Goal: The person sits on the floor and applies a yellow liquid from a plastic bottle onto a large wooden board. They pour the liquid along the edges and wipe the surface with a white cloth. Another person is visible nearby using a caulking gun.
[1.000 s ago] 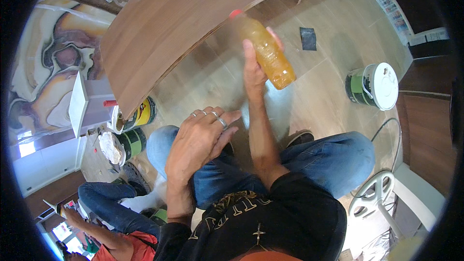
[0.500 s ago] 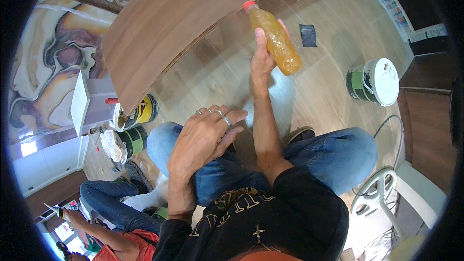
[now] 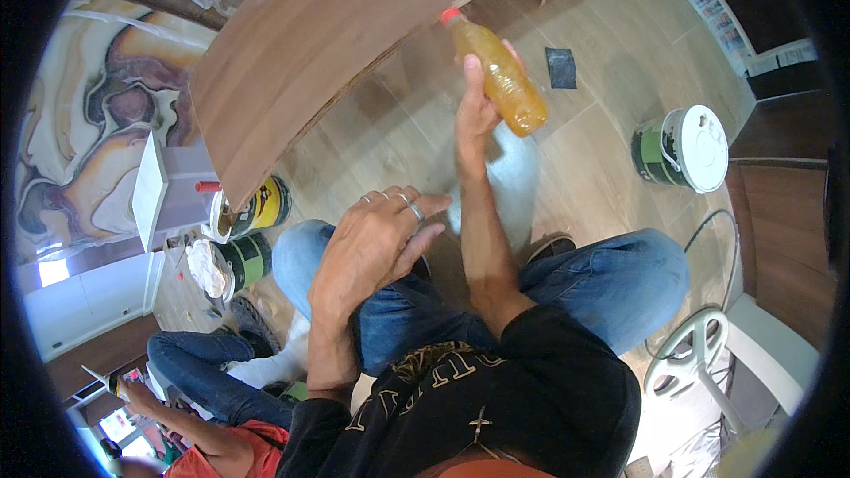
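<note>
My right hand is wrapped round a plastic bottle with yellow-brown contents and a red cap. The bottle is tilted, its cap toward the wooden panel at the upper left and its base toward me. The thumb lies along the near side, and fingertips show on the far side. My left hand, with several rings on its fingers, hovers over my left knee. It holds nothing that I can see; its fingers reach to the right and the thumb stands apart from them.
A curved wooden panel spans the far side. On the wood-look floor lie a small dark square and a lidded white-and-green bucket. Buckets stand at left, near a seated person in a red shirt. A white chair is at right.
The bottle and my right hand have shifted slightly left. My left hand stays nearly in place. The other person's raised hand with a pointed tool has moved a little.
</note>
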Demonstrator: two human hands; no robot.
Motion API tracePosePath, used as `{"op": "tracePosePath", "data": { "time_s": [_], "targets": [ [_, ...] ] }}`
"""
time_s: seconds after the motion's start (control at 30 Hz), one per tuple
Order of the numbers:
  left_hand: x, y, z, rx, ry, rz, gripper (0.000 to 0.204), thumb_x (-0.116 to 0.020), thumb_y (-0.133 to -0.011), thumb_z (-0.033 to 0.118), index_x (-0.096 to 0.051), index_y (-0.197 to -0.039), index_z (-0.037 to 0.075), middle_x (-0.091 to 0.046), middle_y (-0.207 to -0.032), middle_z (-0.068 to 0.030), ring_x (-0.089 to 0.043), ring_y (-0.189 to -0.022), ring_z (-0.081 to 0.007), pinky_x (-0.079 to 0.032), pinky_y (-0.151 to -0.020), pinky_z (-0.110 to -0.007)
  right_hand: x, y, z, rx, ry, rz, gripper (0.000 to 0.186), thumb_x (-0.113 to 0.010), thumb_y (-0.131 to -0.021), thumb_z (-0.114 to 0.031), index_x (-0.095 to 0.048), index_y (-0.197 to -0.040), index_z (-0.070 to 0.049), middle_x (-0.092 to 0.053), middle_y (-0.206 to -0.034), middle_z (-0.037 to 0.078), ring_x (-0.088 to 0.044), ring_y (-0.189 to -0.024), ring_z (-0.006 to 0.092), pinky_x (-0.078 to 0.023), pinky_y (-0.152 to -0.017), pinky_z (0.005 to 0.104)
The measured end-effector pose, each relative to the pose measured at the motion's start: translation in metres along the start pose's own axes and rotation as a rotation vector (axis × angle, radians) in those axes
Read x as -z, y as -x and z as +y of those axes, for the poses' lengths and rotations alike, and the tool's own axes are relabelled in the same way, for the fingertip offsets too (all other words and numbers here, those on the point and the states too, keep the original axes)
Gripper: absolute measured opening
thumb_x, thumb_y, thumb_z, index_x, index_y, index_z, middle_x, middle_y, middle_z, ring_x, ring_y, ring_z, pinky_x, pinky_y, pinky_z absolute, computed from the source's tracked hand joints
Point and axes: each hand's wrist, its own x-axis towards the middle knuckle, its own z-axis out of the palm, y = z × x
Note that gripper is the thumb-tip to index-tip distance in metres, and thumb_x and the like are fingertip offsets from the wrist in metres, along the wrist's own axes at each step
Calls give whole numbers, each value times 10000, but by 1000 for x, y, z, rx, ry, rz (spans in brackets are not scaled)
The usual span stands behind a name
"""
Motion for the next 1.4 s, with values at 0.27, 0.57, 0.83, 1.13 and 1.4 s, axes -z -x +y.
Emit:
{"op": "tracePosePath", "data": {
  "time_s": [0.27,0.57,0.83,1.13,1.4],
  "targets": [
    [-3,-1,3,-9,-22,-26,262,-674,-877,181,-672,-1120,82,-661,-938,-144,-634,-887,-354,-506,-782,-415,12,22,6,-30,96,-69,518,-712,-892,-146,-471,-1322,14,-547,-1225,145,-554,-1123,261,-463,-985,376],
    [-4,1,-1,-2,-18,-6,265,-676,-876,195,-675,-1116,84,-667,-951,-145,-637,-907,-350,-504,-789,-417,3,-24,22,82,-122,-15,558,-682,-911,-134,-392,-1361,23,-547,-1199,176,-633,-981,266,-599,-793,376],
    [0,1,0,20,-26,-7,270,-675,-875,192,-673,-1124,87,-654,-918,-138,-631,-888,-347,-500,-780,-421,8,-37,28,183,-15,-55,568,-702,-899,-135,-398,-1355,14,-546,-1219,167,-640,-969,259,-569,-825,357],
    [-2,1,0,17,-31,-18,266,-666,-884,198,-672,-1125,85,-651,-920,-140,-629,-884,-347,-501,-776,-415,2,-49,13,89,-147,4,513,-738,-868,-126,-489,-1288,30,-549,-1222,151,-579,-1092,251,-525,-906,368],
    [-4,-1,-1,2,-24,0,246,-675,-876,188,-673,-1092,71,-658,-928,-144,-631,-879,-354,-507,-775,-418,-2,-37,8,134,-59,-13,542,-736,-868,-128,-459,-1307,30,-548,-1211,156,-606,-1035,238,-550,-868,358]
  ]
}}
